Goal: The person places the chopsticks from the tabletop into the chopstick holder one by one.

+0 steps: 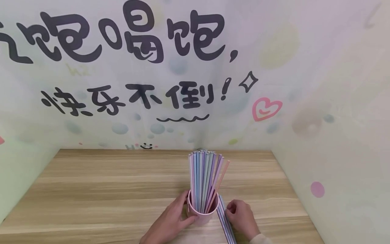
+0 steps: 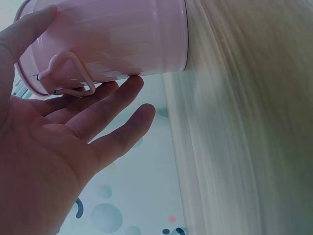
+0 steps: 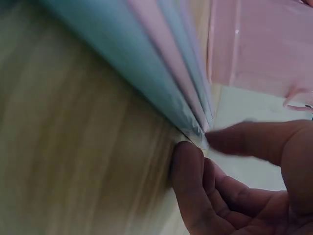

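A pink cup (image 1: 203, 217) with a small wire-like handle (image 2: 66, 73) stands upright on the wooden tabletop. Long slim sticks (image 1: 201, 183) in pastel purple, blue, green, pink and orange rise from it, some leaning right. My left hand (image 1: 172, 217) holds the cup, thumb on one side and fingers on the other, near the handle. To the right of the cup lie several loose pastel sticks (image 1: 224, 220). My right hand (image 1: 243, 217) has curled fingers at them. In the right wrist view, my thumb and forefinger pinch the tip of a light blue stick (image 3: 146, 78).
The wooden tabletop (image 1: 106, 189) runs back to a pale wall (image 1: 100, 132) with black lettering and coloured spots. A side wall (image 1: 344, 162) borders the table on the right, another on the left (image 1: 24, 162).
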`<state>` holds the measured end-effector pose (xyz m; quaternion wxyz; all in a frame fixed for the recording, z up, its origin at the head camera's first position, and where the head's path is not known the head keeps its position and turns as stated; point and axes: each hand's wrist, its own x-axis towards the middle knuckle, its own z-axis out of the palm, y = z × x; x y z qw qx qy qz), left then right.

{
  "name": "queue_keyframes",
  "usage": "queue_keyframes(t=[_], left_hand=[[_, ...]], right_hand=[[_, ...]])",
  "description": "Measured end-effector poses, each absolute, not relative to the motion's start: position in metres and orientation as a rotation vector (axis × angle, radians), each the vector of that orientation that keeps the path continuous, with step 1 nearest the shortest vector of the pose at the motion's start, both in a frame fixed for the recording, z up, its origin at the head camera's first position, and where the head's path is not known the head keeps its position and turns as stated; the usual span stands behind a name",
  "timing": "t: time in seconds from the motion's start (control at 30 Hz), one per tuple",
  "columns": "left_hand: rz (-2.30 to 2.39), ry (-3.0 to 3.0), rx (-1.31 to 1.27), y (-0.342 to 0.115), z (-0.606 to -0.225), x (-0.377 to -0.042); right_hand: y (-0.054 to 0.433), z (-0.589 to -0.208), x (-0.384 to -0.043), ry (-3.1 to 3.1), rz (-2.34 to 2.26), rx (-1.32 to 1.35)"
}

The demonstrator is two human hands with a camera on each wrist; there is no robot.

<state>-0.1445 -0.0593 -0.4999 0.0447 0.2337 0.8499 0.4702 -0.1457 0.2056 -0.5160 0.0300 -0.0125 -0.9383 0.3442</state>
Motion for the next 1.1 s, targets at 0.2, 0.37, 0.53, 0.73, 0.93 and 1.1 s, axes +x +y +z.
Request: queue_keyframes(t=[0.2,0.37,0.53,0.73,0.93,1.1], left_hand=[[1.435,2.583,0.707,-0.059,-0.500,-0.145],[1.442,2.580,0.715,-0.059,-0.500,-0.145],[1.436,2.588,0.717,-0.059,-0.500,-0.145],[1.434,2.577,0.697,-0.059,-0.499,-0.145],[1.429,2.585,0.694,-0.060,-0.499,-0.144],[1.428,2.596,0.705,-0.060,-0.499,-0.144]], right_hand=[[0.203,-0.516,-0.143,-2.923,0.960,0.004],[0.204,-0.514,-0.143,-2.972,0.872,-0.004],[0.207,-0.514,-0.142,-2.988,0.871,-0.057],[0.216,-0.507,-0.142,-2.938,0.928,-0.088],[0.228,-0.470,-0.149,-2.834,0.990,-0.212],[0.234,-0.432,-0.150,-2.614,1.075,-0.233]])
